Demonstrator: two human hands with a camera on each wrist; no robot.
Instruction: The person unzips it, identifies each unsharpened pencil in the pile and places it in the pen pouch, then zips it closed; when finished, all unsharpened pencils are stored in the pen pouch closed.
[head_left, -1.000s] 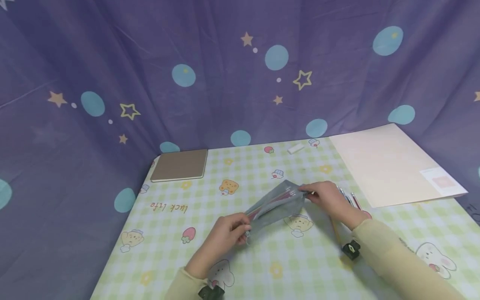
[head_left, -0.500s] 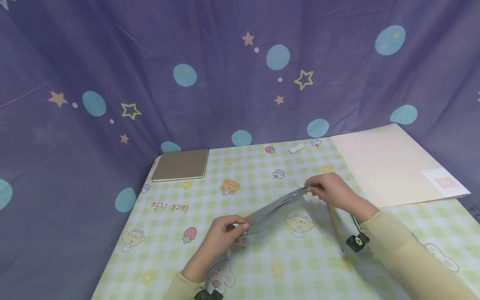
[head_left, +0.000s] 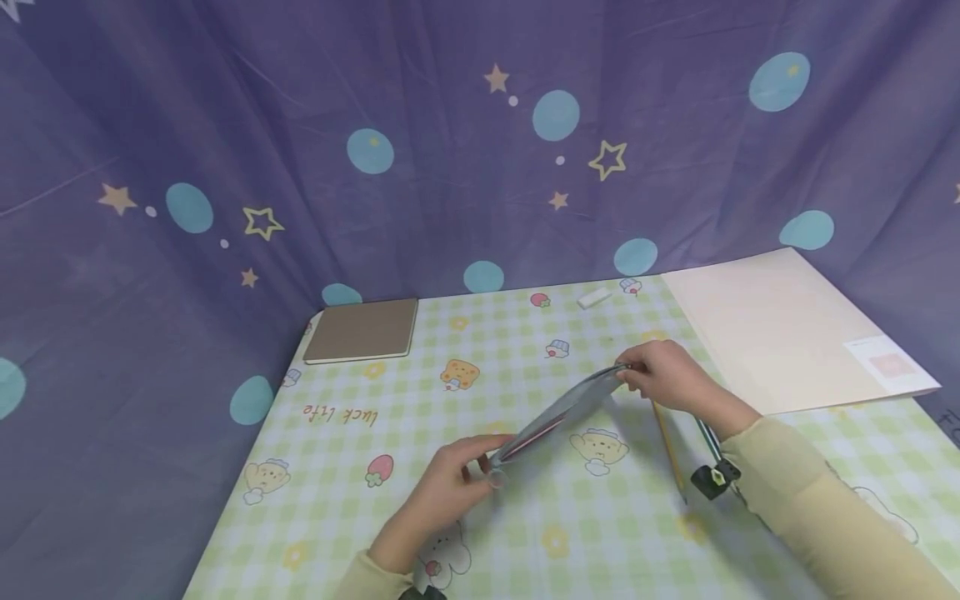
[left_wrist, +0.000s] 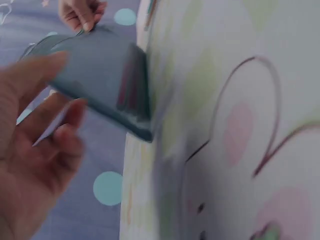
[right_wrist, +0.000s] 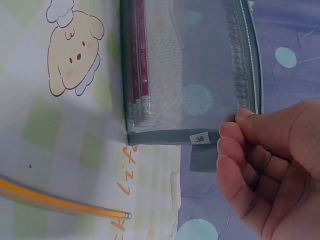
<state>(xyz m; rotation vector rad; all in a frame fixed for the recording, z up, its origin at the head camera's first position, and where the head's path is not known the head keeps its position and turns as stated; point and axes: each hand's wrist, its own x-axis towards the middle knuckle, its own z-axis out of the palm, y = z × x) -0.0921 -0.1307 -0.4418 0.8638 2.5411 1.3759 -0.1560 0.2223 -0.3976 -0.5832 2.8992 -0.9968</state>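
Observation:
Both hands hold a grey-green mesh zip pencil pouch (head_left: pixel 573 408) above the tablecloth, stretched slantwise between them. My left hand (head_left: pixel 446 483) has thumb and forefinger at the near end, beside a small pull ring (head_left: pixel 497 478). At the far upper corner, my right hand (head_left: pixel 663 375) pinches the zip end between thumb and forefinger. In the right wrist view, several dark red pencils (right_wrist: pixel 139 65) lie along the pouch's bottom inside the mesh, and a small tag (right_wrist: pixel 199 138) reads 38. The zip (right_wrist: pixel 250 60) runs along the upper edge.
A yellow pencil (head_left: pixel 666 450) lies below my right hand, with dark-green striped pencils (head_left: pixel 707 437) partly hidden under that wrist. A brown notebook (head_left: pixel 362 331) sits at back left, a white eraser (head_left: pixel 594 297) at the back, and a large cream sheet (head_left: pixel 780 333) at right.
The pouch has turned from showing its broad side to a steep, narrow view with its edge up. My right hand has moved slightly right and away, uncovering more of the yellow pencil.

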